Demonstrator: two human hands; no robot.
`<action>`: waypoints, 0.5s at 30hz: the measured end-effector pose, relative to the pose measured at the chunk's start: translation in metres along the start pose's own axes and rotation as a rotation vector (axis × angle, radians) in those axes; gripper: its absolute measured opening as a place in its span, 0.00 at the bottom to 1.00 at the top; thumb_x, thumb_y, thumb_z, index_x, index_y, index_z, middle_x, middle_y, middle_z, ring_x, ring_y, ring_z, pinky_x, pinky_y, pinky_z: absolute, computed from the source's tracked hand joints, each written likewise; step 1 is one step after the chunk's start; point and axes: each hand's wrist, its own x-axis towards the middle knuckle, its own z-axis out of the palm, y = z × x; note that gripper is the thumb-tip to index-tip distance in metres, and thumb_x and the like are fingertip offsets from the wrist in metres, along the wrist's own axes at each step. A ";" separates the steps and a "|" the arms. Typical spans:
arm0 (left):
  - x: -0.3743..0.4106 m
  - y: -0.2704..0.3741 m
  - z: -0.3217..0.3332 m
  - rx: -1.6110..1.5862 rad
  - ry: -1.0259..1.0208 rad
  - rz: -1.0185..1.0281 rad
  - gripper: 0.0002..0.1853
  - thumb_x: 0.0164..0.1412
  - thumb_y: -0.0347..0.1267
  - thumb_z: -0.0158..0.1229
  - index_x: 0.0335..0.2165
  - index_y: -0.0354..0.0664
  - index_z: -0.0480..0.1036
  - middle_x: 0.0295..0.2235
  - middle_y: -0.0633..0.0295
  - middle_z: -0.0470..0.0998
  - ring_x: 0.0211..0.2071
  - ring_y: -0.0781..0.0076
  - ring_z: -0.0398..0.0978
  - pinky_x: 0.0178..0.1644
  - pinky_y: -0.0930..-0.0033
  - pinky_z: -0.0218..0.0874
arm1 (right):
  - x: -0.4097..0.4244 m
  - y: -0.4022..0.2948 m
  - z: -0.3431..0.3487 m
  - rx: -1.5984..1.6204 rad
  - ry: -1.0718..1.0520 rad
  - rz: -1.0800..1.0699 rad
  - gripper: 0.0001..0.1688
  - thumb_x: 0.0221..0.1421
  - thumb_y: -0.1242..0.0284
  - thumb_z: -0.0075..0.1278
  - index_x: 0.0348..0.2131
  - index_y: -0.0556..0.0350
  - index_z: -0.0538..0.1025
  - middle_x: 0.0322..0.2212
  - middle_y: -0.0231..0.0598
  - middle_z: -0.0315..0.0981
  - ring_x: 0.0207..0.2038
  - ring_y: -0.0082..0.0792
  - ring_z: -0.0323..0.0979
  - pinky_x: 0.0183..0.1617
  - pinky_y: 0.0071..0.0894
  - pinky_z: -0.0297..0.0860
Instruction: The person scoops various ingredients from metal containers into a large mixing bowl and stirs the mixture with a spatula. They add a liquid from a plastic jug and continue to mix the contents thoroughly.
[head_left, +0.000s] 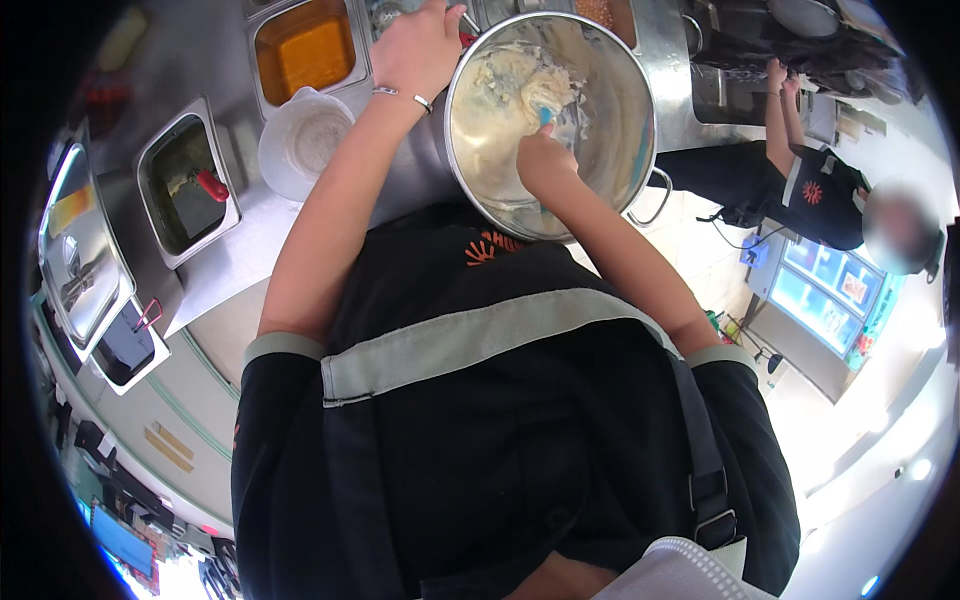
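A large stainless-steel pot (459, 135) stands at the counter's front edge, against my apron (427, 240). My right hand (549, 161) is inside it, closed around a blue-ended spatula (545, 115). A clump of pale, creamy paste (549, 88) sits at the spatula's tip, and more is smeared over the bottom and walls. At the upper left of the rim, my left hand (416, 49) grips the pot's side handle (472, 25); its fingertips are hidden. The opposite loop handle (654, 201) sticks out free at the lower right.
Left of the pot are a translucent plastic tub (306, 142), a steel pan of orange liquid (304, 56) and a dark-liquid pan with a red-handled tool (213, 186). A steel lid (86, 247) leans far left. A co-worker (814, 191) stands at a sink (724, 97) on the right.
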 end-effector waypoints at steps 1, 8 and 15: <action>0.000 0.000 -0.001 0.004 -0.017 -0.014 0.18 0.54 0.45 0.40 0.27 0.43 0.68 0.21 0.50 0.72 0.27 0.49 0.70 0.28 0.54 0.60 | 0.001 -0.003 -0.001 0.012 0.023 0.003 0.27 0.46 0.78 0.38 0.46 0.78 0.57 0.41 0.65 0.60 0.36 0.47 0.70 0.33 0.43 0.68; -0.002 0.004 -0.005 0.021 -0.021 -0.021 0.18 0.54 0.44 0.40 0.27 0.42 0.68 0.22 0.49 0.72 0.27 0.49 0.70 0.29 0.54 0.61 | 0.020 -0.024 -0.014 0.163 -0.089 -0.020 0.30 0.42 0.79 0.44 0.45 0.78 0.55 0.40 0.63 0.59 0.37 0.47 0.69 0.36 0.37 0.68; 0.001 0.006 -0.007 0.008 -0.054 -0.027 0.18 0.54 0.44 0.40 0.27 0.42 0.68 0.22 0.48 0.72 0.27 0.49 0.71 0.30 0.55 0.61 | 0.045 -0.036 0.003 0.207 -0.001 -0.061 0.26 0.40 0.79 0.45 0.41 0.77 0.60 0.36 0.63 0.64 0.35 0.46 0.70 0.36 0.35 0.67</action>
